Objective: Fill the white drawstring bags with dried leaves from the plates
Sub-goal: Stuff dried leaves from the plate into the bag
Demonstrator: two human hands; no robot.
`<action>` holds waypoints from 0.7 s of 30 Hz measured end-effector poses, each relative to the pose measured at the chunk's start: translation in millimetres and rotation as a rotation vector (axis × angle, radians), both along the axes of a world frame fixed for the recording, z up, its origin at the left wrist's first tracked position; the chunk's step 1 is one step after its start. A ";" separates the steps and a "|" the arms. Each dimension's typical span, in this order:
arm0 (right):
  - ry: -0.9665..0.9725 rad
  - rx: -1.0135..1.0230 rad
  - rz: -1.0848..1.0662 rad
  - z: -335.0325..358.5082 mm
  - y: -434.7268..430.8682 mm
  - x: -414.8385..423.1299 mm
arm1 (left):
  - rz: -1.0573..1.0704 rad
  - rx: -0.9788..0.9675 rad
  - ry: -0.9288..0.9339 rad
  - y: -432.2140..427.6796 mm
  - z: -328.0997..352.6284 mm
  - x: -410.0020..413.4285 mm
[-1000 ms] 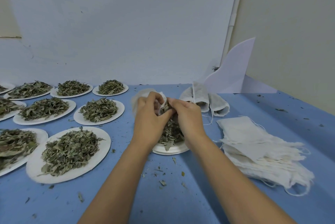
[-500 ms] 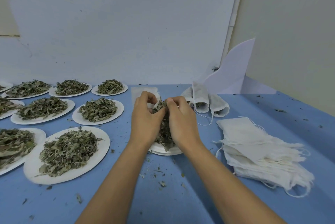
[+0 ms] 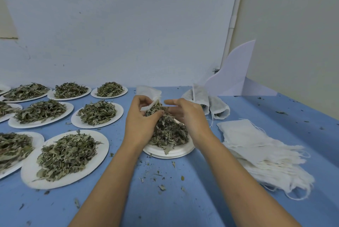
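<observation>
My left hand point(image 3: 140, 119) grips the mouth of a white drawstring bag point(image 3: 149, 94) above a white plate point(image 3: 169, 152) heaped with dried leaves point(image 3: 167, 131). Leaves stick out of the bag's mouth by my left thumb. My right hand point(image 3: 189, 116) hovers just right of the bag, index finger stretched toward it, the other fingers loosely bent over the leaf pile. Whether it holds leaves is hidden. Filled bags point(image 3: 207, 102) lie behind it.
Several more plates of dried leaves point(image 3: 67, 153) cover the left of the blue table point(image 3: 165, 199). A stack of flat empty bags point(image 3: 260, 151) lies on the right. A white card point(image 3: 233, 72) leans at the back right corner. Leaf crumbs are scattered near the front.
My right hand has let go of the bag's mouth and drawn back to the right, fingers loosened. My left hand keeps its hold on the bag.
</observation>
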State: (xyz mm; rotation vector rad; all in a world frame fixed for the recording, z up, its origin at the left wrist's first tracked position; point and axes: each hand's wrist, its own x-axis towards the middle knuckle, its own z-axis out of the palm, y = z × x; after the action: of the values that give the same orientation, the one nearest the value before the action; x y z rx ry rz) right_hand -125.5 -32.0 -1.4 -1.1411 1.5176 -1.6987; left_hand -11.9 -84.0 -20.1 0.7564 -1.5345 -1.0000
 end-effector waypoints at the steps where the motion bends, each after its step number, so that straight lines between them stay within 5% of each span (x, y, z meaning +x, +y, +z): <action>1: 0.018 -0.005 -0.046 -0.7 -0.9 -2.8 | -0.019 0.002 0.014 0.7 0.6 0.0; 13: 0.521 -0.073 -0.243 -6.6 -0.2 -12.0 | -0.151 0.023 -0.065 3.7 0.4 -2.4; 21: 0.605 -0.031 -0.207 -7.6 2.0 -11.0 | -0.129 0.012 -0.093 6.6 1.7 -2.5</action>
State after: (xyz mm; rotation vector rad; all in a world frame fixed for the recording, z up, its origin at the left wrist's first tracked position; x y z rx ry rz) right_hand -136.5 -29.9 -9.0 -1.6661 2.0311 -1.5841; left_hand -14.3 -77.5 -18.4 0.7282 -1.6765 -1.0831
